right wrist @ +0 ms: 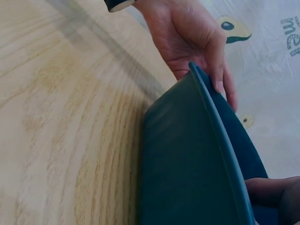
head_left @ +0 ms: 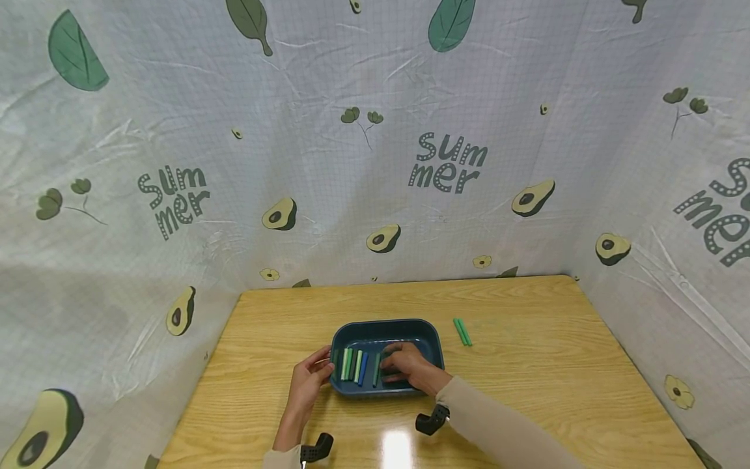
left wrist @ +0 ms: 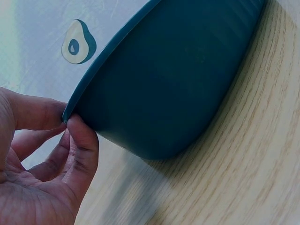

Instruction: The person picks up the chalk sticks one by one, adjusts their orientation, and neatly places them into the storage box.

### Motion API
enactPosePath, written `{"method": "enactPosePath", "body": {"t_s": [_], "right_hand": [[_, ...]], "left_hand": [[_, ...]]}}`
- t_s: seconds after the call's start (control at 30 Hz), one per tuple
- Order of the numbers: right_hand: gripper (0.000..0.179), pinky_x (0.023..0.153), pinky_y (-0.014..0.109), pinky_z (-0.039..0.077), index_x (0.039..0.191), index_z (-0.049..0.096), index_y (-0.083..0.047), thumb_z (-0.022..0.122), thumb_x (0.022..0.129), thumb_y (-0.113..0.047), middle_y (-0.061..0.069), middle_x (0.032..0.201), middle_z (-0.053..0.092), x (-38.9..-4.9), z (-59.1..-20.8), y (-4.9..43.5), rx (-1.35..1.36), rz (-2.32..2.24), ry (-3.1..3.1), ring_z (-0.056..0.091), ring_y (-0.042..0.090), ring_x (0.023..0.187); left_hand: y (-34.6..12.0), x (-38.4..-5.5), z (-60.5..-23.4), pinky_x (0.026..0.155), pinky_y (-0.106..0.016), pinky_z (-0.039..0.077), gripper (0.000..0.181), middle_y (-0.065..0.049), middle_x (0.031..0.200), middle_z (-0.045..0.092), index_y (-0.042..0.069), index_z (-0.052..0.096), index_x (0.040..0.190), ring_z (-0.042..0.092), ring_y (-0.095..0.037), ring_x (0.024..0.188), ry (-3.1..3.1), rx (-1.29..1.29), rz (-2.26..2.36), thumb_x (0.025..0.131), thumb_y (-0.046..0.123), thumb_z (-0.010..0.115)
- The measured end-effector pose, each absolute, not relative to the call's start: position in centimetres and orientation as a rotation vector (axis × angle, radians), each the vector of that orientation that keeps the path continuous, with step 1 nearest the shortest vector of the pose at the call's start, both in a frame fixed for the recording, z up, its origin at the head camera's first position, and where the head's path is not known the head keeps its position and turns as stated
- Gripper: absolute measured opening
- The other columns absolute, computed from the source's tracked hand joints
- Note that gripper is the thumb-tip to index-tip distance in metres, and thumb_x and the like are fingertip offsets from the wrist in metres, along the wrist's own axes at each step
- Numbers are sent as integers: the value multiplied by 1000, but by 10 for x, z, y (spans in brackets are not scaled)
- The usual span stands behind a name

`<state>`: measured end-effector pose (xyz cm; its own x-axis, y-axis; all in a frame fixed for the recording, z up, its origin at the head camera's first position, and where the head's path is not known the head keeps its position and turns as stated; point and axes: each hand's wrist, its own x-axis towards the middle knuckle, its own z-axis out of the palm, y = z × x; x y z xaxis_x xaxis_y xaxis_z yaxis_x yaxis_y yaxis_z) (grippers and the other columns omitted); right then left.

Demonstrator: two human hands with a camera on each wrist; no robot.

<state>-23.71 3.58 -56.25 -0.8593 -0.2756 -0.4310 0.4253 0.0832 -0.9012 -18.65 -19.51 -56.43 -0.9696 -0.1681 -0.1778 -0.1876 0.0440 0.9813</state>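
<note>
A dark blue plastic tray point(head_left: 383, 394) stands on the wooden table. My left hand point(head_left: 312, 381) pinches its left rim between thumb and fingers, plainly seen in the left wrist view. Inside, several short sticks lie side by side at the left: light green sticks point(head_left: 344, 365), darker green ones and a blue stick point(head_left: 362, 369). A dark green stick point(head_left: 376, 370) lies apart from them, nearer the tray's middle. My right hand point(head_left: 410, 365) reaches in over the right half, fingers spread, with fingertips close beside that stick; whether they touch it is unclear. The right wrist view hides its fingertips behind the tray wall.
Two green sticks point(head_left: 462, 332) lie close together on the table point(head_left: 527, 365), to the right of the tray. A white sheet point(head_left: 328, 163) printed with avocados and lettering hangs behind and along both sides of the table.
</note>
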Motion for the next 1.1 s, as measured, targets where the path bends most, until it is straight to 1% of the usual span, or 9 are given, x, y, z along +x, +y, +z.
{"method": "enactPosePath", "body": {"t_s": [0.13, 0.3, 0.4, 0.6, 0.67, 0.8, 0.93, 1.1], "right_hand": [[48, 67, 38, 60, 128, 53, 5, 67, 83, 2, 12, 92, 65, -238, -560, 40, 113, -1847, 1890, 66, 19, 77], [47, 73, 42, 59, 130, 53, 4, 67, 85, -2, 17, 103, 66, -239, -556, 50, 78, -1889, 1898, 67, 21, 86], [47, 78, 44, 59, 130, 52, 4, 67, 86, -3, 18, 104, 67, -240, -550, 56, 65, -1927, 1893, 68, 22, 90], [44, 84, 49, 57, 130, 52, 5, 66, 89, -4, 21, 107, 67, -241, -535, 66, 45, -2025, 1886, 69, 30, 95], [42, 83, 49, 57, 128, 53, 4, 66, 89, -4, 21, 106, 67, -241, -531, 69, 48, -2047, 1894, 69, 31, 93], [39, 80, 48, 58, 126, 56, 2, 66, 89, -4, 16, 103, 67, -241, -525, 74, 55, -2066, 1940, 70, 27, 88], [35, 78, 47, 59, 123, 59, 1, 67, 89, -3, 13, 101, 67, -240, -522, 80, 62, -2080, 1999, 69, 22, 85], [32, 78, 47, 58, 121, 61, -1, 67, 89, -3, 14, 101, 67, -240, -518, 90, 66, -2110, 2052, 69, 24, 87]], "left_hand": [[-196, -187, -565, 74, -24, 55, 43, -23, 128, 57, 0, 56, 136, 60, -21, 104, 2263, -379, 2127, 94, -5, 56], [-196, -186, -564, 75, -24, 55, 43, -23, 129, 57, 0, 55, 137, 60, -22, 105, 2258, -373, 2133, 93, -5, 56], [-196, -186, -563, 75, -25, 55, 43, -22, 129, 57, 0, 55, 137, 60, -20, 104, 2261, -372, 2128, 94, -5, 56], [-196, -187, -564, 74, -24, 55, 43, -22, 128, 57, 1, 56, 136, 60, -16, 100, 2257, -371, 2139, 93, -5, 56], [-197, -187, -565, 75, -24, 55, 44, -22, 128, 57, 1, 56, 137, 60, -16, 100, 2258, -375, 2133, 93, -5, 56], [-197, -186, -564, 75, -25, 55, 43, -22, 128, 57, 1, 56, 137, 59, -16, 100, 2260, -371, 2130, 94, -4, 56], [-198, -185, -565, 75, -25, 55, 44, -22, 127, 57, 0, 56, 136, 59, -11, 97, 2262, -356, 2139, 93, -3, 58], [-198, -184, -566, 73, -26, 56, 44, -25, 124, 57, -4, 55, 136, 60, -9, 93, 2278, -323, 2150, 92, -2, 60]]}}
